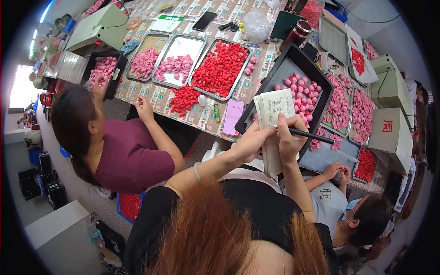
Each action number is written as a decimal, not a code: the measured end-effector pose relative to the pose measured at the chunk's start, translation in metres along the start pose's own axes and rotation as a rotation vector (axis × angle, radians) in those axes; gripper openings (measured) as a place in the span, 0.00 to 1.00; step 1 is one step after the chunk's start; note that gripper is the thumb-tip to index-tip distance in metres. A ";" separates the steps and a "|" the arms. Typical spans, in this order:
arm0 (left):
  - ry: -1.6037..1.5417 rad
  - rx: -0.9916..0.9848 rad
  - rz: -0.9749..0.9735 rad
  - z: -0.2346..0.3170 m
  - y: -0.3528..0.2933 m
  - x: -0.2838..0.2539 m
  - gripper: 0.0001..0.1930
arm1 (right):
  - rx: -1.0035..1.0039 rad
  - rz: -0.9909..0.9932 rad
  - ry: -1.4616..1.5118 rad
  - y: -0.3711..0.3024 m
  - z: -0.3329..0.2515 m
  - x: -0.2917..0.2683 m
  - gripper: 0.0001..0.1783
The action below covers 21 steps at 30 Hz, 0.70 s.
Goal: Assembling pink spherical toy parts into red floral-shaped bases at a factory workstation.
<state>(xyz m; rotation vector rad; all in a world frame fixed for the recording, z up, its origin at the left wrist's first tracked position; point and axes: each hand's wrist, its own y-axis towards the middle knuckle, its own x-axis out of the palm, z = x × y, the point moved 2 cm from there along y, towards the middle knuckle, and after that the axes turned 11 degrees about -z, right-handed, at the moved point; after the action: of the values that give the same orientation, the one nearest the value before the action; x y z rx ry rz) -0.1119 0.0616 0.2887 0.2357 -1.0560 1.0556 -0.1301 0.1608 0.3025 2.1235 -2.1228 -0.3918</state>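
A small open notebook with handwriting on its page is held upright in front of my body. My left hand grips its left side, thumb pressed on the page. My right hand is closed around a black pen, whose tip meets the paper near my left thumb. Just beyond the notebook, a tilted black tray holds pink and red balls. A phone with a lit pink screen lies on the table to the left of the notebook.
Metal trays of red pieces and pink pieces stand at the left. A co-worker in maroon sits left; another in a grey shirt works at right. Beige machines line the right side. A blue bin is on the floor.
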 end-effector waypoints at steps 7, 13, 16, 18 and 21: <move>0.028 0.019 -0.010 0.000 -0.002 -0.001 0.22 | 0.003 0.046 0.042 -0.001 0.006 0.000 0.15; 0.012 0.033 -0.021 0.001 -0.005 0.000 0.23 | -0.009 0.069 0.037 -0.002 0.005 0.002 0.16; 0.002 0.026 -0.019 0.000 -0.005 -0.001 0.23 | 0.013 0.036 0.069 -0.002 0.004 0.002 0.17; 0.021 0.030 -0.019 0.001 -0.006 -0.001 0.23 | 0.007 0.052 0.037 -0.001 0.003 0.003 0.17; 0.003 0.055 -0.033 -0.002 -0.005 -0.002 0.24 | 0.011 0.052 0.080 -0.001 0.006 0.003 0.17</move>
<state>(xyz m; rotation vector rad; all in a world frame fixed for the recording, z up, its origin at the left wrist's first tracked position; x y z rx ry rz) -0.1070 0.0587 0.2877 0.2944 -1.0179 1.0560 -0.1309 0.1588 0.2965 2.0482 -2.1361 -0.2851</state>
